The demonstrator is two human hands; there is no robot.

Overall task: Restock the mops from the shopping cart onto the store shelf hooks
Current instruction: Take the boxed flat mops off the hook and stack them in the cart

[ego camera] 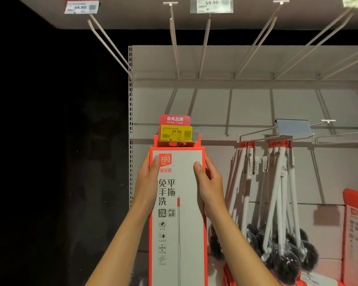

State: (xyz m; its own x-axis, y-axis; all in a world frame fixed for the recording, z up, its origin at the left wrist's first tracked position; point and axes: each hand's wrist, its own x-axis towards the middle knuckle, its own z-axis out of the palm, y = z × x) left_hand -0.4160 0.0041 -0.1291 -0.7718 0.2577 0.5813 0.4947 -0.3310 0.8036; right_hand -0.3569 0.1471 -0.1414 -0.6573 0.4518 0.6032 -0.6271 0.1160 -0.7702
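Both hands, left hand (148, 178) & right hand (210, 180), grip the mop box (179, 213) (upright) w/ its tab (177, 143) just above them at the hook's price tag (176, 133); keep it level, ease on.

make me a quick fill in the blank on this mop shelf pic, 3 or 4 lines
1. The left hand and right hand grip the tall boxed mop by its two ____.
2. The yellow price tag just above the box reads ____.
3. The white-handled mops hang to the ____ of the box.
4. The long hooks on the top rail carry ____.

Missing words: sides; 49.90; right; nothing
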